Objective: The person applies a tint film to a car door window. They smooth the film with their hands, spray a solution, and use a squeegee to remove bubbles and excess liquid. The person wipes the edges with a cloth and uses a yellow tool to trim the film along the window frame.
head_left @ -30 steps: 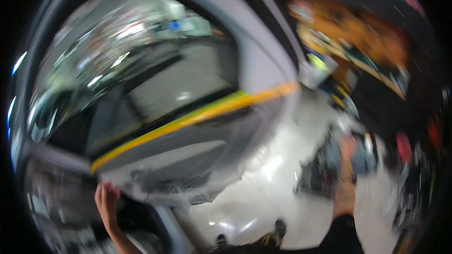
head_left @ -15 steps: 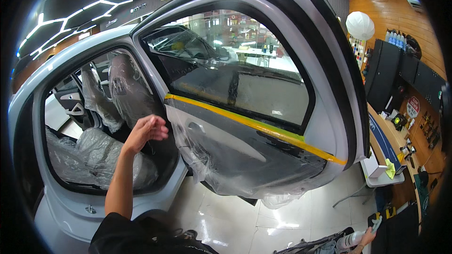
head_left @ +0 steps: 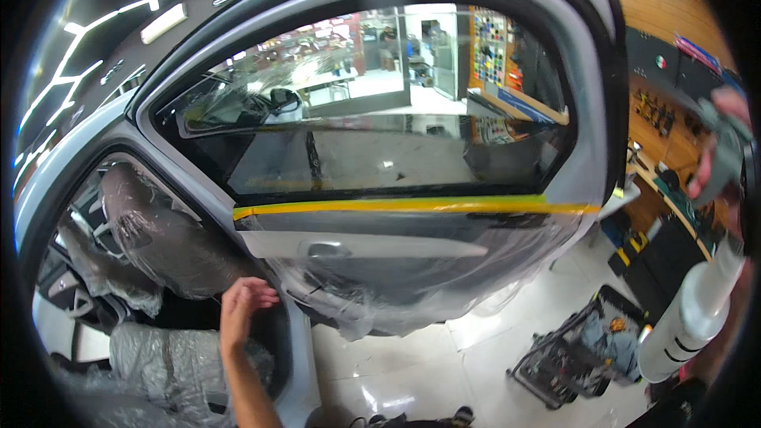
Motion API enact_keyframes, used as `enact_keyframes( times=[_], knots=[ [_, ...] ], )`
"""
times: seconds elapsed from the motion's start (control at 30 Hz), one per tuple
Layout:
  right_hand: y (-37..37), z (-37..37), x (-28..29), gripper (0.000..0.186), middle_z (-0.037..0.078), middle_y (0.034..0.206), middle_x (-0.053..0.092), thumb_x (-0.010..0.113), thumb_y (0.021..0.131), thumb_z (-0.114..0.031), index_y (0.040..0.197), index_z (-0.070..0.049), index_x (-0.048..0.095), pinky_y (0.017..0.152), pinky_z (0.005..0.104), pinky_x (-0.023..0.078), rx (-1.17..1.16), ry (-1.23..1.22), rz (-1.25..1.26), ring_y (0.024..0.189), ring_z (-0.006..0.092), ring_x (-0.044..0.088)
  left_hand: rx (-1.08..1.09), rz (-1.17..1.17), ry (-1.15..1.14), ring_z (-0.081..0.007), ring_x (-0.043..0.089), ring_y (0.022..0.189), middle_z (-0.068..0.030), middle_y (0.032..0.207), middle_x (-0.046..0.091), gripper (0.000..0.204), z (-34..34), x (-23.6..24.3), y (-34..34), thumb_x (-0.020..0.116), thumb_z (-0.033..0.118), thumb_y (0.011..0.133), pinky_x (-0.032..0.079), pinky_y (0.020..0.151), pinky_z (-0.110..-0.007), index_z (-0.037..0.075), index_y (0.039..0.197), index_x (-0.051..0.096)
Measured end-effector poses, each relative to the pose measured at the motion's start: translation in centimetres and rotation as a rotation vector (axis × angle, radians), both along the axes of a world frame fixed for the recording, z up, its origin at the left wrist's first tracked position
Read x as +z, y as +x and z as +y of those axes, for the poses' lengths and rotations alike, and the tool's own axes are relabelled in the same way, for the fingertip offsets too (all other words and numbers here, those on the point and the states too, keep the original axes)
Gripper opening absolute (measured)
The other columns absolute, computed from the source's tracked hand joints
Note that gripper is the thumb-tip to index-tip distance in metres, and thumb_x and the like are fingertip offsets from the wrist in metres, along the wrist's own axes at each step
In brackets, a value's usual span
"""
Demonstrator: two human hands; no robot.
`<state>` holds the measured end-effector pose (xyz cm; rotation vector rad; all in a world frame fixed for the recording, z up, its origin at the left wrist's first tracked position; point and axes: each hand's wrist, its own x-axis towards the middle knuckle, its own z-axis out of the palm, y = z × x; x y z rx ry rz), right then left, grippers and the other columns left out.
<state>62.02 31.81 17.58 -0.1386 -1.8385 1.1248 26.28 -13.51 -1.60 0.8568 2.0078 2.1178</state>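
My left hand (head_left: 247, 305) hangs by the car's door opening, fingers loosely bent and nothing in them. It is just left of the plastic-wrapped lower door panel and apart from it. My right hand (head_left: 731, 105), blurred at the right rim, grips a white spray bottle (head_left: 682, 333) by its grey trigger head (head_left: 725, 147). Before me the car door (head_left: 596, 119) stands swung out. Its window glass (head_left: 372, 154) has a dark lower part and wet-looking streaks. Yellow tape (head_left: 412, 205) runs under the window, holding clear plastic sheeting (head_left: 380, 293) over the panel.
Inside the car, the seats (head_left: 151, 222) wear clear plastic covers. A black wheeled cart (head_left: 571, 349) with tools and cloths stands on the shiny tiled floor (head_left: 412, 364). Along the right wall are a wooden workbench (head_left: 662, 198) and hanging tools (head_left: 654, 111).
My view has turned right and come closer to the door. My right hand has risen with the spray bottle from the lower right. My left hand is lower in the picture, still holding nothing.
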Motion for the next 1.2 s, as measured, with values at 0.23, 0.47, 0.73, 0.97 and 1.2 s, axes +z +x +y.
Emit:
enact_keyframes(
  times=[0.23,0.47,0.73,0.97,1.2],
  knots=[
    [-12.7,-18.5,9.1,0.082,0.014,0.093,0.051,0.053,0.057,-0.013,0.136,0.001,0.033,0.076,0.0328,0.051,0.357,0.134,-0.116,0.082,0.0241,0.057,-0.275,-0.033,0.144,-0.0214,0.064,0.088,-0.0153,0.098,0.064,0.043,0.2,-2.9,-4.0,0.047,0.038,0.095,0.05,0.079,-0.031,-0.003,0.109,0.053],
    [-11.6,-17.6,9.7,0.08,0.014,0.079,0.057,0.054,0.053,-0.018,0.128,0.004,0.038,0.068,0.0315,0.056,0.368,0.147,-0.098,0.068,0.0223,0.063,-0.204,-0.01,0.056,-0.022,0.065,0.085,-0.0136,0.094,0.065,0.04,-1.5,-1.3,-5.3,0.049,0.037,0.095,0.051,0.075,-0.031,-0.001,0.107,0.055],
    [4.4,-3.8,-0.9,0.094,0.006,0.079,0.052,0.047,0.048,-0.02,0.141,-0.01,0.035,0.062,0.0233,0.05,-0.402,0.099,-0.219,0.068,0.0142,0.055,-0.352,0.134,-0.774,-0.0224,0.065,0.087,-0.0149,0.097,0.066,0.032,7.7,-5.8,-3.8,0.059,0.026,0.089,0.05,0.072,-0.033,-0.002,0.103,0.061],
    [21.5,19.7,-22.3,0.068,0.008,0.101,0.062,0.063,0.072,-0.02,0.136,-0.011,0.041,0.067,0.0288,0.048,-0.856,-0.211,-0.353,0.077,0.0138,0.057,-0.011,0.599,-1.259,-0.0358,0.045,0.12,-0.0202,0.126,0.051,0.064,19.0,-20.4,-3.1,0.075,0.036,0.072,0.041,0.095,-0.043,0.003,0.122,0.052],
    [19.2,34.6,-41.7,0.044,0.024,0.1,0.063,0.063,0.079,-0.034,0.103,0.004,0.061,0.084,0.0459,0.044,-1.252,-0.449,-0.35,0.096,0.0378,0.059,0.14,0.459,-1.832,-0.0311,0.021,0.137,-0.0126,0.147,0.028,0.091,16.0,-23.2,-3.9,0.074,0.043,0.07,0.021,0.102,-0.065,0.012,0.143,0.029]
  ],
)
